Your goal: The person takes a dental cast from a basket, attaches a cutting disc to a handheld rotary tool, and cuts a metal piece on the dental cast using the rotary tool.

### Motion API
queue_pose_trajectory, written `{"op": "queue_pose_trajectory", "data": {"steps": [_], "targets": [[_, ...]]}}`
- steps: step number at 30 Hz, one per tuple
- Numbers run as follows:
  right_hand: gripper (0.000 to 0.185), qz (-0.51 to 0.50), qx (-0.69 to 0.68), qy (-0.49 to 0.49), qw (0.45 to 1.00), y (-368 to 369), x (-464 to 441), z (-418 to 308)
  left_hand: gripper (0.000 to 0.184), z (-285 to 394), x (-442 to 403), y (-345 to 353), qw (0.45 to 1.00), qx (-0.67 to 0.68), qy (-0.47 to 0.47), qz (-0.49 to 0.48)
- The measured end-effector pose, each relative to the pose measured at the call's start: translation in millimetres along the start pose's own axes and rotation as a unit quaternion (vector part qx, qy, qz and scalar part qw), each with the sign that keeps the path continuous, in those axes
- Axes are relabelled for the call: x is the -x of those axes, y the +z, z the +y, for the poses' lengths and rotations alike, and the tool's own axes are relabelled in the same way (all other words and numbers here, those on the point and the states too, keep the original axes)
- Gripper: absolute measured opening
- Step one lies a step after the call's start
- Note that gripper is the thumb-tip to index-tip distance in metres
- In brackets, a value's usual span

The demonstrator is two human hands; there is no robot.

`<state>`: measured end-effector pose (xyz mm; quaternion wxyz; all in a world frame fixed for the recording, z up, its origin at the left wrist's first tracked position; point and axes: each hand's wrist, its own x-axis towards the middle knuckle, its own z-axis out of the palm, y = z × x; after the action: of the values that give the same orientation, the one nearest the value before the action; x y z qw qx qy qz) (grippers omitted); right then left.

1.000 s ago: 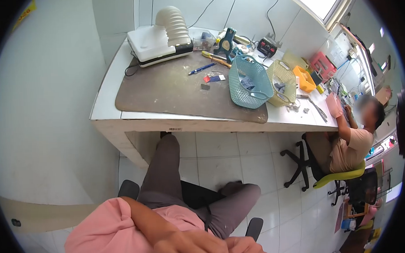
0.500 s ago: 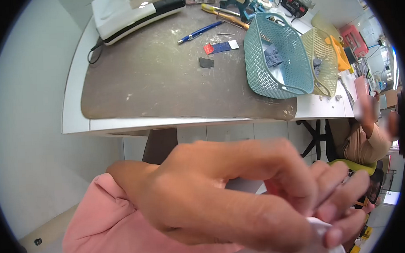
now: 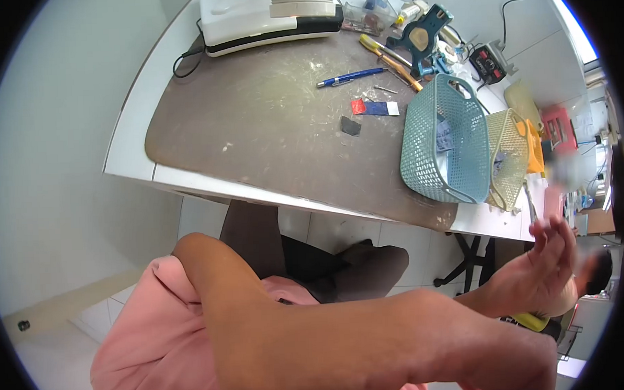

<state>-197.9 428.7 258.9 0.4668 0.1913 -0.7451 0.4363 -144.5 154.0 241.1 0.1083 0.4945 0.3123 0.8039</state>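
My left hand [image 3: 400, 343] and its bare forearm cross the lower part of the head view, very close to the camera, below a pink sleeve [image 3: 158, 317]. Its fingers run toward the lower right and cannot be made out. Beyond it, what looks like my right hand [image 3: 543, 273] is raised at the right, palm partly showing, fingers apart and slightly bent. I see nothing held in it. The nearest things on the table are a teal mesh basket [image 3: 420, 150] and a pale yellow mesh basket [image 3: 507, 181], both with grey-blue pieces inside.
On the brown mat [image 3: 254, 121] lie a blue pen [image 3: 352, 77], a red-blue-white strip [image 3: 378, 108], a dark square piece [image 3: 351, 126] and a yellow brush [image 3: 372, 44]. A white-and-black device [image 3: 251, 28] stands behind. Another person [image 3: 596, 271] is at the right.
The view has tilted, so the table and baskets sit lower and farther right. My hands have moved apart, and the white item between them is out of sight. My right hand has risen.
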Motion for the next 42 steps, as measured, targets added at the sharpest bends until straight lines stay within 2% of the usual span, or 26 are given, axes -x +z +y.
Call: {"op": "queue_pose_trajectory", "data": {"steps": [1,2,4,6,8,9,10,11,12,13,14,16,19,22,24,26,29,32,34,35,36,38,39,40,42], "targets": [[0.019,0.023,0.043,-0.015,0.999,10.9,-7.0,0.4,0.037,0.9,-2.1,3.9,1.0,0.003,-0.004,-0.002],[0.019,-0.001,0.087,0.017,0.996,18.2,-14.2,-2.6,0.038,1.4,-4.4,5.6,1.0,0.006,-0.008,-0.005],[0.021,-0.175,0.068,0.053,0.981,24.8,-37.3,3.4,0.041,3.6,-11.9,6.7,1.0,-0.002,-0.029,-0.006],[0.024,-0.319,0.154,0.023,0.935,48.4,-56.3,6.6,0.044,4.2,-17.6,0.3,0.996,-0.05,-0.067,0.003],[0.039,-0.487,0.173,0.021,0.856,64.9,-68.5,18.1,0.042,5.8,-17.6,-11.1,0.969,-0.199,-0.143,0.017],[0.042,-0.528,0.204,-0.014,0.824,70.0,-70.2,25.7,0.039,6.5,-15.8,-18.7,0.938,-0.291,-0.187,0.014],[0.046,-0.566,0.234,-0.049,0.789,74.9,-69.1,36.8,0.037,5.6,-14.3,-29.7,0.913,-0.354,-0.205,0.006],[0.046,-0.562,0.234,-0.051,0.791,79.2,-67.6,47.9,0.036,2.9,-12.2,-39.5,0.882,-0.415,-0.222,-0.001],[0.048,-0.597,0.26,-0.081,0.755,83.6,-65.5,59.3,0.036,1.0,-10.8,-50.0,0.881,-0.418,-0.221,-0.003],[0.049,-0.628,0.284,-0.11,0.716,88.8,-64.7,63.8,0.034,-0.2,-9.2,-60.9,0.847,-0.474,-0.239,-0.013],[0.049,-0.625,0.283,-0.111,0.719,92.9,-64.3,65.6,0.033,-1.7,-6.4,-70.2,0.809,-0.528,-0.258,-0.023],[0.042,-0.65,0.31,-0.116,0.684,100.7,-67.4,65.0,0.033,-10.0,-1.3,-88.9,0.798,-0.549,-0.245,-0.045],[0.039,-0.64,0.307,-0.096,0.698,100.5,-73.1,55.9,0.032,-20.1,-7.5,-113.0,0.792,-0.565,-0.22,-0.072],[0.039,-0.624,0.291,-0.077,0.721,98.4,-73.6,57.2,0.034,-36.0,-14.3,-127.2,0.793,-0.553,-0.238,-0.096],[0.039,-0.623,0.295,-0.019,0.725,97.9,-74.1,56.4,0.035,-46.1,-17.5,-132.7,0.802,-0.556,-0.192,-0.105],[0.038,-0.602,0.287,-0.033,0.744,93.6,-74.7,57.3,0.037,-56.6,-17.8,-136.9,0.808,-0.551,-0.181,-0.106],[0.034,-0.513,0.279,-0.026,0.812,85.8,-81.3,43.1,0.038,-61.2,-13.5,-138.3,0.815,-0.552,-0.151,-0.086],[0.03,-0.404,0.281,-0.05,0.869,77.1,-91.5,23.4,0.038,-44.6,-8.8,-141.5,0.836,-0.518,-0.182,-0.018],[0.031,-0.344,0.204,-0.03,0.916,83.9,-90.9,-4.4,0.036,-28.7,-7.0,-148.1,0.851,-0.468,-0.217,0.097],[0.031,-0.325,0.169,-0.019,0.93,92.3,-87.0,-15.4,0.031,-21.0,-5.4,-152.1,0.837,-0.491,-0.206,0.127],[0.031,-0.325,0.164,-0.019,0.931,104.2,-78.5,-23.5,0.031,-14.5,-2.3,-157.3,0.835,-0.493,-0.209,0.129],[0.031,-0.32,0.099,-0.034,0.942,133.3,-59.1,-36.7,0.025,-3.9,4.8,-171.7,0.86,-0.377,-0.235,0.253],[0.032,-0.334,0.111,-0.044,0.935,148.9,-48.4,-39.5,0.024,-4.5,10.9,-181.1,0.87,-0.336,-0.215,0.289],[0.033,-0.349,0.124,-0.052,0.927,164.6,-37.4,-38.8,0.024,-2.0,15.2,-185.5,0.869,-0.339,-0.217,0.288],[0.035,-0.36,0.147,-0.057,0.92,194.4,-20.0,-32.3,0.027,2.3,24.7,-195.1,0.856,-0.223,-0.215,0.413]]}}
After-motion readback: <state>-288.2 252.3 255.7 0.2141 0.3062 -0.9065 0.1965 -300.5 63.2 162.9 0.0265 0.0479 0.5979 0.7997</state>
